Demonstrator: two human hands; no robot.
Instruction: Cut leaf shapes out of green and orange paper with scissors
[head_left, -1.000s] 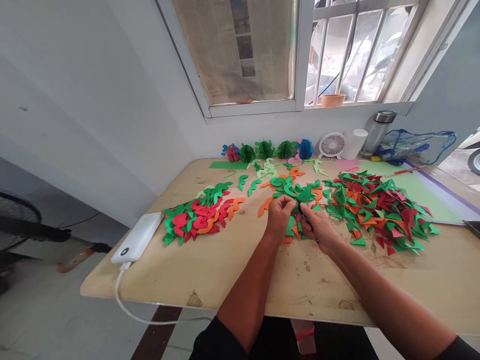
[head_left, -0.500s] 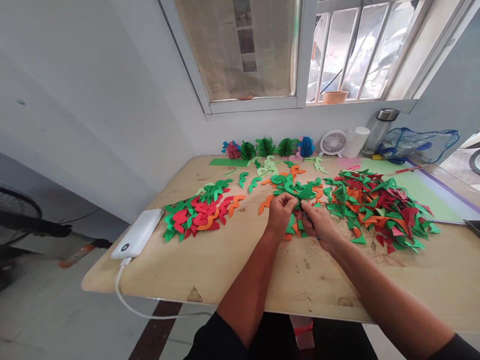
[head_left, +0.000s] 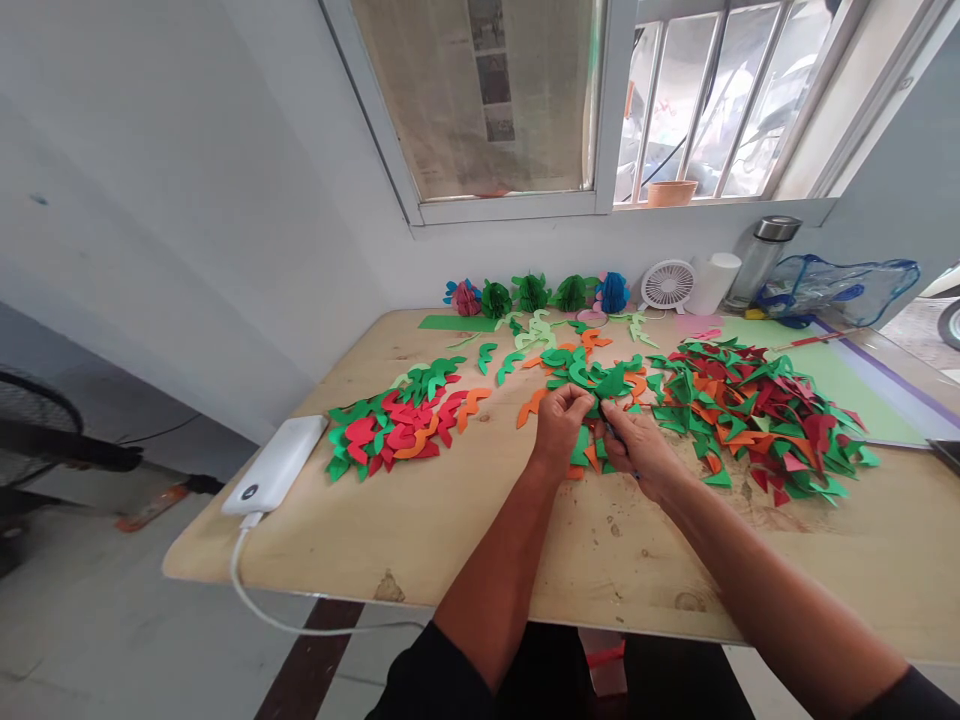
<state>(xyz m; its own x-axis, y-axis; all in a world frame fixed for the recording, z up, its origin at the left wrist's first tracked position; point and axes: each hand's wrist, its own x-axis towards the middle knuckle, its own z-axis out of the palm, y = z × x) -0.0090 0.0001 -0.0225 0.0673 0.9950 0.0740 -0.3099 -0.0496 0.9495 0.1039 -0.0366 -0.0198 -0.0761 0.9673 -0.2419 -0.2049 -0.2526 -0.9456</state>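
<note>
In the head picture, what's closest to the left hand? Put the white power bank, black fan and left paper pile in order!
From the left hand:
1. Left paper pile: left side.
2. White power bank: farther left.
3. Black fan: far left, beyond the table.

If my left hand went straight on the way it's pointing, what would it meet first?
Your left hand would probably meet the green paper cutouts just beyond its fingers, though depth is hard to judge.
</note>
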